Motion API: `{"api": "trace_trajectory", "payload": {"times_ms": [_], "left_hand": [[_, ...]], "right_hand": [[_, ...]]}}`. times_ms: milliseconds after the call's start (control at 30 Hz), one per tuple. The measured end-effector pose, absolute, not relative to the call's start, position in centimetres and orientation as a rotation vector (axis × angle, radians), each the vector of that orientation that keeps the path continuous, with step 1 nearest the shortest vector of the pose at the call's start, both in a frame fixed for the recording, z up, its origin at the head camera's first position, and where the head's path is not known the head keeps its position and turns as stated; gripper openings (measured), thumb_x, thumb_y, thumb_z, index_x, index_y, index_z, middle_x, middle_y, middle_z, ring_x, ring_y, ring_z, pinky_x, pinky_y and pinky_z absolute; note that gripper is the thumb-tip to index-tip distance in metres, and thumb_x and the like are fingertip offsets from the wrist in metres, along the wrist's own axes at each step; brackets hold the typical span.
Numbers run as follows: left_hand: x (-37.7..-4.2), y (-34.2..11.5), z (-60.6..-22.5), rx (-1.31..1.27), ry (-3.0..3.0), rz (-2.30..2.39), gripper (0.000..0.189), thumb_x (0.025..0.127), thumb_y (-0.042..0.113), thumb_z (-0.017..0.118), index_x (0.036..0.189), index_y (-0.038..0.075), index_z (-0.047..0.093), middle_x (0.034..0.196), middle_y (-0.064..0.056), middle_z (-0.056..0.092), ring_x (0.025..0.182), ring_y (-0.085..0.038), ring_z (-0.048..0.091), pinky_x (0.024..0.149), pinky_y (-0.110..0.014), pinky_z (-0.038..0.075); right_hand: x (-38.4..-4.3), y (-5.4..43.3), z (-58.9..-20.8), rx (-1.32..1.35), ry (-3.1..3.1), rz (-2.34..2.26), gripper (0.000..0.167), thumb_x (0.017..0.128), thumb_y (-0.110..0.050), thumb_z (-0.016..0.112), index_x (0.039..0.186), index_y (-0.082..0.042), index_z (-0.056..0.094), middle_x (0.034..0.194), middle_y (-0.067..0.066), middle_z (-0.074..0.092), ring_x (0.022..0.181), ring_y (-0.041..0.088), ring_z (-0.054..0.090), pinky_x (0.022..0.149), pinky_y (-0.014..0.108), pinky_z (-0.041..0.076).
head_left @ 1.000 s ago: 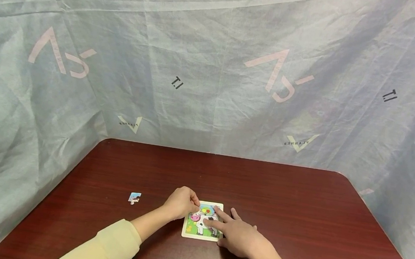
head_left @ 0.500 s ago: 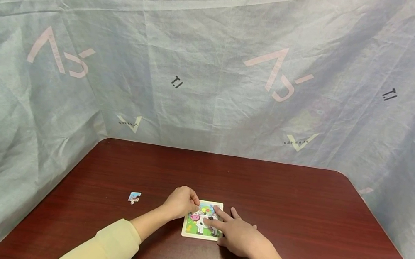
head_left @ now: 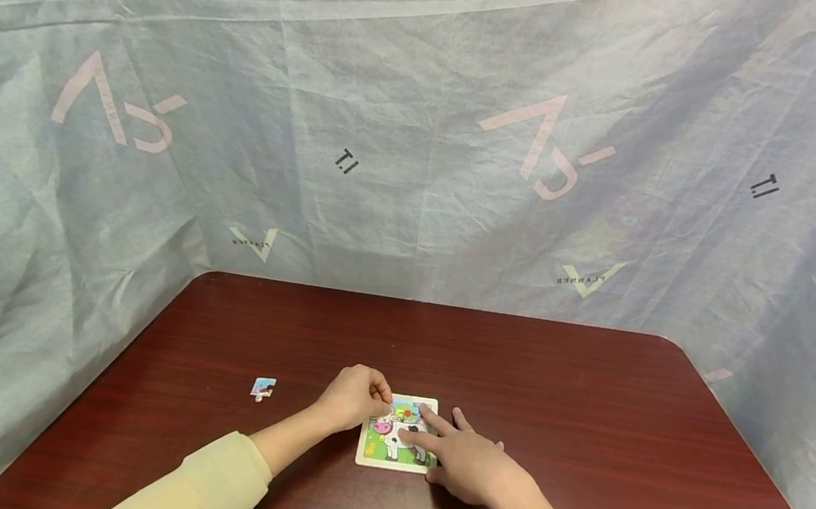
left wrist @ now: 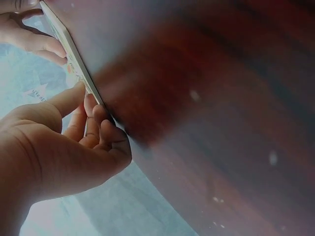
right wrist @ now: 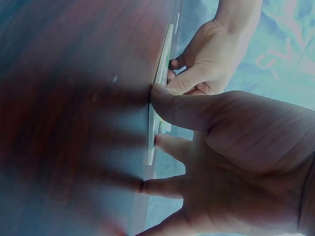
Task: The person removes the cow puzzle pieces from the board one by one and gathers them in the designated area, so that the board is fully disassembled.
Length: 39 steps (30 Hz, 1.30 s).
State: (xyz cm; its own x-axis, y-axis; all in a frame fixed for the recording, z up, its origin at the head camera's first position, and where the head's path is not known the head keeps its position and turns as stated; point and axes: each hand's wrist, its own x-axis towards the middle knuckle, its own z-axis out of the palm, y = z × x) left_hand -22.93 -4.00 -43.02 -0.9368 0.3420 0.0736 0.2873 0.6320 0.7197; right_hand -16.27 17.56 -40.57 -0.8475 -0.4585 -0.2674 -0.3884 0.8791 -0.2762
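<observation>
A square cow jigsaw puzzle [head_left: 396,455] with a pale frame lies flat on the table in the head view. At its upper left corner my left hand [head_left: 353,398] pinches a jigsaw piece between thumb and fingers; the hand mostly hides that piece. In the left wrist view the thumb [left wrist: 71,100] touches the top face beside the frame's edge, and the other fingers curl in. My right hand [head_left: 472,464] spreads its fingers over the puzzle's right side. Its thumb [right wrist: 165,101] touches the frame's edge, holding the board.
One loose jigsaw piece [head_left: 263,389], blue with a bit of the cow, lies on the dark red table [head_left: 551,375] to the left of my left hand. A grey printed cloth [head_left: 428,125] hangs behind and along both sides of the table.
</observation>
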Motion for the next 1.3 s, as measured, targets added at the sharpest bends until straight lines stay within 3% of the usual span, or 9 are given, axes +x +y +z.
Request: {"api": "trace_trajectory", "payload": {"times_ms": [900, 1300], "left_hand": [[-23.4, -4.7, -43.2, 0.483, 2.668, 1.318, 0.009, 0.081, 0.006, 0.083, 0.078, 0.009, 0.075, 0.068, 0.004, 0.065, 0.065, -0.011, 0.058, 0.059, -0.028, 0.048], [-23.1, -5.7, -43.1, 0.434, 2.566, 1.441, 0.004, 0.083, 0.003, 0.077, 0.085, 0.003, 0.073, 0.073, -0.001, 0.063, 0.068, -0.015, 0.058, 0.061, -0.029, 0.048]], "right_hand": [[-16.2, 17.5, -40.5, -0.617, 2.723, -0.301, 0.058, 0.095, -0.026, 0.071, 0.145, -0.047, 0.051, 0.165, -0.006, 0.027, 0.148, 0.044, 0.025, 0.080, 0.086, 0.034], [-16.2, 17.6, -40.5, -0.624, 2.726, -0.304, 0.058, 0.095, -0.026, 0.071, 0.145, -0.047, 0.050, 0.165, -0.005, 0.027, 0.147, 0.044, 0.026, 0.080, 0.085, 0.034]]}}
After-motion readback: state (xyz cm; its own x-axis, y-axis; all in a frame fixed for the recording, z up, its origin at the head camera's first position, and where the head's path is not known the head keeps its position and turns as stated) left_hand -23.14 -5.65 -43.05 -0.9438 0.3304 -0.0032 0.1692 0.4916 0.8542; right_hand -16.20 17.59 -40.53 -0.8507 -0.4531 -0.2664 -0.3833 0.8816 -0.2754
